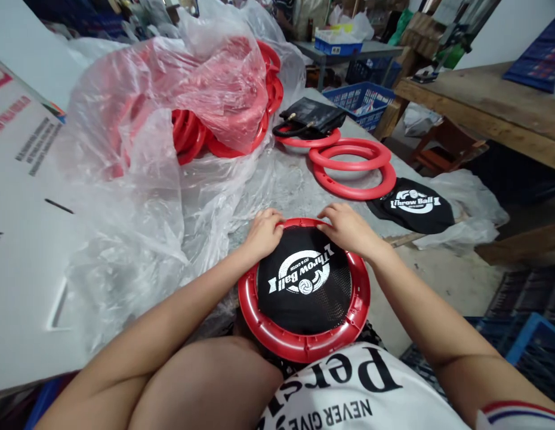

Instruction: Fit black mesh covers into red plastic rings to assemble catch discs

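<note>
Handwork at close quarters

Over to the head view: a red ring [305,347] sits between the counter [277,185] and the person's white shirt [340,394], a black mesh disc [304,310] inside it. Left hand [265,232] grips the far rim, fingers curled over; right hand [347,228] grips it too, a little farther along! What the fingers do underneath is hidden. Seating the mesh along that rim looks like the step in hand; the next move, I'd judge, calls for even pressure round the edge, mesh kept flat. And the lettering! "Throw Ball" and "Fly & Catch" in white on the mesh, "Throw Ball" again on the black pieces [416,203] over at the right. Shirt reads "NEVER GIVE" and "Pers", the rest lost.
</note>
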`<move>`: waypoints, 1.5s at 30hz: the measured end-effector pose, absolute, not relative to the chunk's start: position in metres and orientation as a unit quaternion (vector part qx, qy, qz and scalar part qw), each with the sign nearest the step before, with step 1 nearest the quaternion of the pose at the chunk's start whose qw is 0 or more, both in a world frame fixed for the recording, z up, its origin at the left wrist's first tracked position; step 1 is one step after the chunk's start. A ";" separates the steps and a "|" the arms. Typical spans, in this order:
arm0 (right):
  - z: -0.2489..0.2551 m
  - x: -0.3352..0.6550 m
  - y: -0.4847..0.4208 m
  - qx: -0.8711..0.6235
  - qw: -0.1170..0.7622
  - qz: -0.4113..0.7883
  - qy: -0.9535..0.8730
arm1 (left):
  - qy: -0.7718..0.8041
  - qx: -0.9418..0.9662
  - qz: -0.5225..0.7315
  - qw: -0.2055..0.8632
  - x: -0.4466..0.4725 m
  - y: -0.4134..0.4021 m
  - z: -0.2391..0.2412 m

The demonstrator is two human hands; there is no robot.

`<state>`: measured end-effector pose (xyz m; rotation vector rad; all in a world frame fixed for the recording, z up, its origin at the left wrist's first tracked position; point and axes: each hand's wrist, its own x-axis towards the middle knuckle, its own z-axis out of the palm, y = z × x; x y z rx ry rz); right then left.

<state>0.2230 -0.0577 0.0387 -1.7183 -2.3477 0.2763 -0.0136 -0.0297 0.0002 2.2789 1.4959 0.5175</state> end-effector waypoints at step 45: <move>-0.032 0.192 -0.004 -0.550 0.253 0.293 -0.740 | 0.587 0.703 0.286 0.281 0.010 -0.016 -0.028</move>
